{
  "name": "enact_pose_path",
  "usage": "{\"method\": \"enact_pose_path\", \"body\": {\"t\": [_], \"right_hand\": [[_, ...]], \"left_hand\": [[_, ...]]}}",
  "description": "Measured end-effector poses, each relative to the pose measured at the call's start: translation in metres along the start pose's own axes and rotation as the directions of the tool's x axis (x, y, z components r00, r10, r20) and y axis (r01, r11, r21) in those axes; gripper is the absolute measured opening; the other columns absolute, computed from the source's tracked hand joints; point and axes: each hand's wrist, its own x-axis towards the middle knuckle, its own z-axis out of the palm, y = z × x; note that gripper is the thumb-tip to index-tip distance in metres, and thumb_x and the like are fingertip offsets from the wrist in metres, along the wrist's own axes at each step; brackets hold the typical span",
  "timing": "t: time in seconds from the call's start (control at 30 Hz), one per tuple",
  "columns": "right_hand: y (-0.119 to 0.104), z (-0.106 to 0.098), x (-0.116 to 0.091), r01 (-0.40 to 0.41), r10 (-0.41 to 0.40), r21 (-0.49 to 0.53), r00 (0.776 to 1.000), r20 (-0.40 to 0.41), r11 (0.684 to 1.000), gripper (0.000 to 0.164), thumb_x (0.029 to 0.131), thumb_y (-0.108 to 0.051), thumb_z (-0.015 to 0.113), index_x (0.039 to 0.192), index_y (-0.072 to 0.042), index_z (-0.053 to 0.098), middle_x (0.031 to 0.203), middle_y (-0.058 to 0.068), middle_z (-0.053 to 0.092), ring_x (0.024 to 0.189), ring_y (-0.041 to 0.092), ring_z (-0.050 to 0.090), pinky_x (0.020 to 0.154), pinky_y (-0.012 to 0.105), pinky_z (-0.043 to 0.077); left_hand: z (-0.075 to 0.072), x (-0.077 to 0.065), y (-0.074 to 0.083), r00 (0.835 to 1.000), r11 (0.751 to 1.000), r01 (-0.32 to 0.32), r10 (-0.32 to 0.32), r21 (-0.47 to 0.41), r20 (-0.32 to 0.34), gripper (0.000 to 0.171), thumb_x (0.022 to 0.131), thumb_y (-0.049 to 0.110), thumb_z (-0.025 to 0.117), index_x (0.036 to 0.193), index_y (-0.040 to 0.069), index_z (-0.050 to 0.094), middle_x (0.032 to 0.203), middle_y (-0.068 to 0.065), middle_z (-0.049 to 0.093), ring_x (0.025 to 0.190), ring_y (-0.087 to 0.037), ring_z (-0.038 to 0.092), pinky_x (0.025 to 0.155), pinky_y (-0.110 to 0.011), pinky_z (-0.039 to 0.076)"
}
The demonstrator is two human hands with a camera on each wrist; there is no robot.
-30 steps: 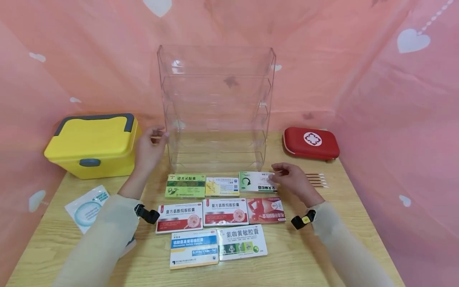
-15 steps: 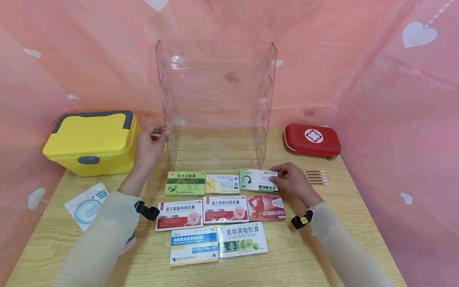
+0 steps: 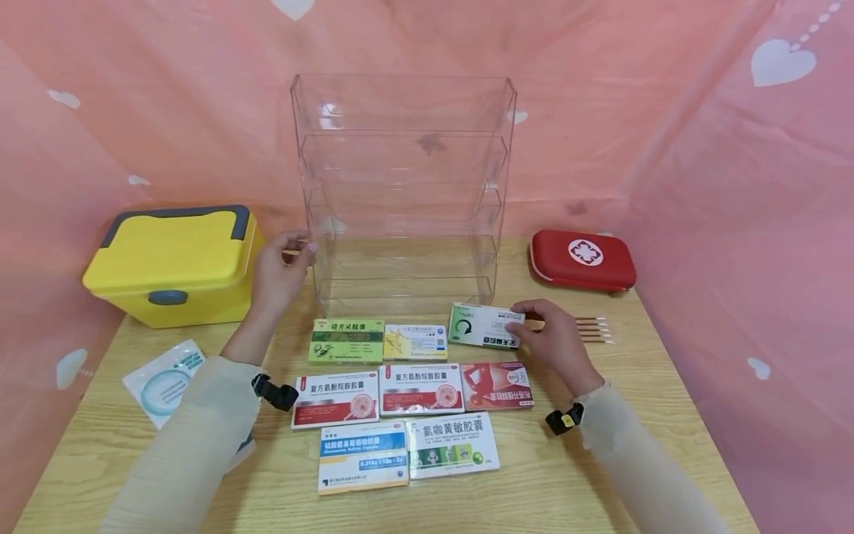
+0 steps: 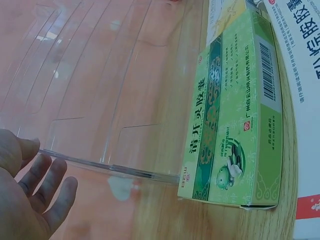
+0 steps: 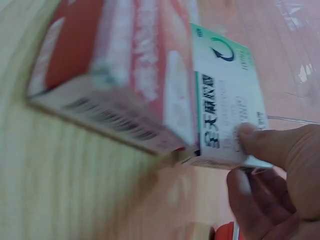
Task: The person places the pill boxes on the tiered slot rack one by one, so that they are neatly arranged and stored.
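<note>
My right hand (image 3: 550, 337) pinches a white-and-green medicine box (image 3: 485, 325) at its right end, thumb on top and fingers beneath, as the right wrist view shows. The box is tilted and slightly raised in front of the clear acrylic rack (image 3: 407, 288). My left hand (image 3: 283, 271) pinches the rack's left side edge between thumb and forefinger; in the left wrist view its other fingers are loosely bent. Beside the raised box lie a yellow-and-white box (image 3: 415, 343) and a green box (image 3: 346, 341). A red-pink box (image 5: 145, 75) is close to the right wrist camera.
Two white-and-red boxes (image 3: 336, 401), a blue-and-white box (image 3: 362, 457) and a white box with green pictures (image 3: 452, 446) lie nearer. A yellow case (image 3: 170, 267) and white packet (image 3: 163, 382) stand left; a red pouch (image 3: 583, 259) and several cotton swabs (image 3: 594, 329) lie right.
My right hand has lifted the white-and-green medicine box off the table and carried it slightly toward the rack, tilting it. My left hand has stayed at the rack's edge.
</note>
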Motion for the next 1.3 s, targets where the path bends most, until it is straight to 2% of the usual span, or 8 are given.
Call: {"method": "enact_pose_path", "body": {"t": [0.17,0.5,0.7,0.83,0.97,1.03,1.13,1.3], "right_hand": [[0.005,0.003,-0.005,0.102,-0.103,-0.006,0.994,-0.044,0.995,0.033,0.091,-0.015,0.079,0.121,-0.014,0.066,0.125,0.005,0.058,0.110,0.024,0.057,0.087,0.045,0.057],[0.008,0.002,-0.016,0.157,-0.157,-0.001,0.987,-0.014,0.988,0.036,0.092,-0.011,0.077,0.124,-0.024,0.063,0.126,-0.005,0.059,0.110,0.019,0.060,0.086,0.042,0.057],[-0.009,-0.020,0.000,0.321,-0.327,-0.077,0.941,-0.084,0.944,0.033,0.091,-0.009,0.078,0.120,-0.021,0.067,0.121,-0.008,0.061,0.103,0.013,0.060,0.073,0.025,0.057],[-0.047,-0.041,0.033,0.453,-0.462,-0.090,0.875,-0.145,0.887,0.031,0.088,-0.007,0.080,0.116,-0.013,0.070,0.118,-0.003,0.063,0.093,0.013,0.061,0.067,0.017,0.054],[-0.104,-0.052,0.076,0.548,-0.535,0.028,0.826,-0.178,0.836,0.029,0.090,-0.005,0.078,0.117,-0.008,0.070,0.118,-0.001,0.065,0.094,0.016,0.063,0.067,0.020,0.055],[-0.138,-0.057,0.097,0.552,-0.526,0.122,0.828,-0.195,0.825,0.028,0.091,-0.005,0.076,0.119,-0.006,0.068,0.118,0.000,0.065,0.096,0.017,0.065,0.067,0.024,0.056],[-0.192,-0.063,0.121,0.515,-0.472,0.233,0.854,-0.218,0.825,0.027,0.093,-0.005,0.073,0.119,-0.004,0.067,0.120,0.003,0.063,0.104,0.020,0.065,0.073,0.029,0.058],[-0.268,-0.073,0.150,0.483,-0.409,0.291,0.868,-0.281,0.826,0.026,0.095,-0.006,0.071,0.120,-0.006,0.066,0.122,0.006,0.063,0.110,0.017,0.064,0.080,0.032,0.057]], "left_hand": [[0.000,0.000,-0.001,1.000,1.000,0.000,0.000,0.002,0.006,0.032,0.102,0.022,0.065,0.128,0.003,0.066,0.104,-0.013,0.068,0.084,-0.025,0.065,0.068,-0.026,0.051],[-0.004,-0.004,-0.003,1.000,1.000,-0.013,0.013,0.009,-0.013,0.032,0.102,0.023,0.065,0.127,0.003,0.066,0.103,-0.013,0.068,0.083,-0.024,0.065,0.070,-0.026,0.050],[-0.003,-0.001,0.001,1.000,0.999,-0.013,0.013,0.030,-0.006,0.032,0.103,0.024,0.063,0.128,0.004,0.066,0.101,-0.013,0.068,0.083,-0.024,0.064,0.067,-0.025,0.050],[-0.003,-0.001,0.003,1.000,0.999,-0.012,0.012,0.051,-0.009,0.033,0.103,0.025,0.063,0.129,0.004,0.066,0.099,-0.013,0.069,0.084,-0.023,0.064,0.065,-0.024,0.050],[-0.003,-0.002,0.005,0.999,0.996,-0.018,0.020,0.084,-0.027,0.031,0.102,0.022,0.063,0.127,0.004,0.066,0.098,-0.013,0.070,0.084,-0.022,0.062,0.065,-0.025,0.048],[-0.002,-0.003,0.006,0.999,0.994,-0.028,0.031,0.107,-0.028,0.030,0.102,0.020,0.063,0.126,0.003,0.066,0.098,-0.013,0.070,0.084,-0.023,0.061,0.064,-0.027,0.048],[0.001,-0.004,0.008,0.999,0.990,-0.048,0.051,0.132,-0.018,0.030,0.100,0.017,0.063,0.126,0.002,0.066,0.099,-0.013,0.070,0.083,-0.025,0.062,0.065,-0.031,0.048],[0.006,-0.007,0.011,0.998,0.989,-0.061,0.063,0.134,-0.007,0.029,0.097,0.015,0.064,0.123,0.002,0.067,0.097,-0.013,0.072,0.081,-0.025,0.064,0.065,-0.031,0.050]]}}
